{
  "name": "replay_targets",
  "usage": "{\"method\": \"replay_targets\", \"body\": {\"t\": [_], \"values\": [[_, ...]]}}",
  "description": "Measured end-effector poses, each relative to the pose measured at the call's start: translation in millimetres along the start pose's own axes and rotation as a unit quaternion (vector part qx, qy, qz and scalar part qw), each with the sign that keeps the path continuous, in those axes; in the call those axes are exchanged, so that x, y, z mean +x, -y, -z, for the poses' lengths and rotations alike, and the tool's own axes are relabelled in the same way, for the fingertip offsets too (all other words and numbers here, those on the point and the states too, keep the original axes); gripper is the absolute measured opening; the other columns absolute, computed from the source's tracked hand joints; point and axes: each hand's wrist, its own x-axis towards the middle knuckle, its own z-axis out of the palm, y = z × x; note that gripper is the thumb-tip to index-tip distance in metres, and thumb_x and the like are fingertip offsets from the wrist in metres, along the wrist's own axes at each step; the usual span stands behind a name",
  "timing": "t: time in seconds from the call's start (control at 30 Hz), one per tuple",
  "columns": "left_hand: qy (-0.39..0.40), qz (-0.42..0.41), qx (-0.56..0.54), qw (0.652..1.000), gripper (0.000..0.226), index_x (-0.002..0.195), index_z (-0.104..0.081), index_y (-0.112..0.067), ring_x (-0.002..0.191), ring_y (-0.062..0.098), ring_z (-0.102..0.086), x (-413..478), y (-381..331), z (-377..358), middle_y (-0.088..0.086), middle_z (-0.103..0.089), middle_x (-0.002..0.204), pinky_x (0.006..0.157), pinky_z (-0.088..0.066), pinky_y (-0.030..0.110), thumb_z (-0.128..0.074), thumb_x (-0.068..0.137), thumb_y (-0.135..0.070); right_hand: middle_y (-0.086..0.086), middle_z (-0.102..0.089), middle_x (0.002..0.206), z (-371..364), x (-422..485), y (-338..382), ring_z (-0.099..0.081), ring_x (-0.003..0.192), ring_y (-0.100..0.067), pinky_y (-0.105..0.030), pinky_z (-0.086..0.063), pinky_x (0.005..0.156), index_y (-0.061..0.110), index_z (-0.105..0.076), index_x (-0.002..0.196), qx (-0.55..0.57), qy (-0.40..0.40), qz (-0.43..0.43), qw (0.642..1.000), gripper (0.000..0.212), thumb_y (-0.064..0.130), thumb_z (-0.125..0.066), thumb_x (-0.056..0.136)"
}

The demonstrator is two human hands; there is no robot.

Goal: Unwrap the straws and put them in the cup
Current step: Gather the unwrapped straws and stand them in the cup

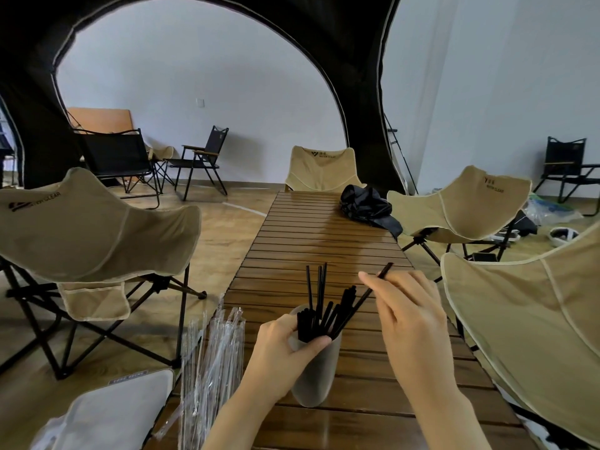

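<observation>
Tall grey translucent plastic cup (319,368) standing on the near part of the brown slatted wooden tabletop (324,235), toward its left side, crammed with thin black straws (313,323) fanning out above the rim. Left hand (282,349) wrapped round the cup's upper wall, grip curled tight just under the rim, thumb across the front. Right hand (409,313) just right of the cup, grip pinching a single black straw (360,301): slanted, lower end among the others at the cup's mouth, upper end poking out past the fingers.

Heap of clear plastic wrappers (211,349) just left of the cup, lying along the tabletop's left edge and partly overhanging it. Crumpled black fabric bag (367,206) far off at the tabletop's right rear corner, well apart from the hands. Bare slats between bag and cup, and to the right of the cup.

Beige folding fabric chairs on every side: one left (97,228), one at the far end (321,170), two right (461,203), the nearer (535,319) hard against the right edge beside the right forearm. Pale padded cushion (113,414) at lower left, beside the near left corner.
</observation>
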Motion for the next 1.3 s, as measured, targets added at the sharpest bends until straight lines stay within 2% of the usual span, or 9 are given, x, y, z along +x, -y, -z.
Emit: {"method": "replay_targets", "body": {"t": [0.17,0.47,0.6,0.67,0.77,0.87,0.97,1.13,1.3], "values": [[0.002,0.015,-0.001,1.000,0.026,0.097,-0.061,-0.050,0.103,-0.009,-0.057,0,5,-2,-0.022,-0.067,0.102,0.085,-0.044,0.009,-0.072,0.081,-0.032,-0.009,-0.065,0.090,9,-1,-10,-0.058,0.084,-0.023,-0.032,-0.042,0.081,0.004,-0.067,0.110,-0.027,-0.058,-0.120,0.991,0.029,0.002,-0.061,0.081],[0.007,0.039,-0.027,0.999,0.027,0.105,-0.067,-0.038,0.105,-0.007,-0.057,0,7,1,-0.023,-0.068,0.103,0.089,-0.045,0.012,-0.073,0.080,-0.030,-0.015,-0.056,0.094,12,-8,-27,-0.054,0.083,-0.025,-0.032,-0.045,0.074,0.000,-0.062,0.110,-0.047,-0.090,-0.222,0.970,0.029,-0.006,-0.054,0.083],[0.007,0.041,-0.034,0.999,0.028,0.103,-0.065,-0.043,0.106,-0.010,-0.055,0,6,2,-0.025,-0.067,0.103,0.086,-0.042,0.008,-0.073,0.080,-0.029,-0.018,-0.054,0.098,11,-11,-33,-0.055,0.084,-0.030,-0.036,-0.046,0.075,-0.002,-0.058,0.113,-0.062,-0.091,-0.289,0.951,0.027,-0.006,-0.053,0.086],[0.009,0.038,-0.027,0.999,0.025,0.098,-0.065,-0.045,0.104,-0.009,-0.056,0,6,2,-0.024,-0.067,0.102,0.083,-0.041,0.006,-0.073,0.080,-0.030,-0.019,-0.054,0.098,10,-13,-37,-0.053,0.082,-0.029,-0.027,-0.038,0.073,-0.002,-0.058,0.111,-0.058,-0.087,-0.333,0.937,0.023,-0.003,-0.050,0.090],[0.002,0.035,-0.026,0.999,0.024,0.096,-0.066,-0.045,0.103,-0.007,-0.057,0,6,2,-0.021,-0.067,0.102,0.087,-0.044,0.011,-0.074,0.079,-0.030,-0.010,-0.055,0.087,7,-13,-41,-0.051,0.075,-0.025,-0.014,-0.024,0.061,0.000,-0.063,0.103,-0.031,-0.043,-0.356,0.933,0.021,0.005,-0.045,0.095],[-0.002,0.027,-0.025,0.999,0.025,0.097,-0.066,-0.044,0.103,-0.007,-0.057,0,6,1,-0.021,-0.068,0.101,0.086,-0.043,0.009,-0.074,0.079,-0.029,-0.001,-0.063,0.088,-1,-9,-36,-0.052,0.074,-0.011,-0.021,-0.036,0.072,0.010,-0.067,0.101,0.081,0.021,-0.349,0.933,0.026,0.016,-0.041,0.097],[-0.006,0.017,-0.026,0.999,0.024,0.099,-0.068,-0.040,0.104,-0.008,-0.058,0,9,2,-0.023,-0.068,0.100,0.083,-0.042,0.005,-0.074,0.079,-0.027,0.001,-0.059,0.072,-10,-4,-22,-0.053,0.063,-0.010,-0.024,-0.038,0.064,0.012,-0.064,0.091,0.213,0.058,-0.362,0.906,0.025,0.018,-0.041,0.097],[-0.008,0.013,-0.033,0.999,0.025,0.099,-0.068,-0.039,0.104,-0.009,-0.057,0,11,6,-0.029,-0.067,0.101,0.085,-0.042,0.006,-0.075,0.079,-0.026,0.005,-0.057,0.069,-18,-5,-2,-0.056,0.061,0.003,-0.010,-0.043,0.058,0.015,-0.053,0.088,0.227,0.138,-0.311,0.912,0.011,0.019,-0.047,0.095],[-0.010,0.003,-0.038,0.999,0.030,0.099,-0.067,-0.039,0.103,-0.013,-0.057,0,8,8,-0.033,-0.065,0.101,0.082,-0.040,-0.001,-0.076,0.078,-0.020,0.017,-0.057,0.090,-25,-13,7,-0.054,0.076,0.011,-0.001,-0.041,0.065,0.026,-0.050,0.101,0.225,0.256,-0.286,0.896,0.013,0.016,-0.050,0.094]]}}
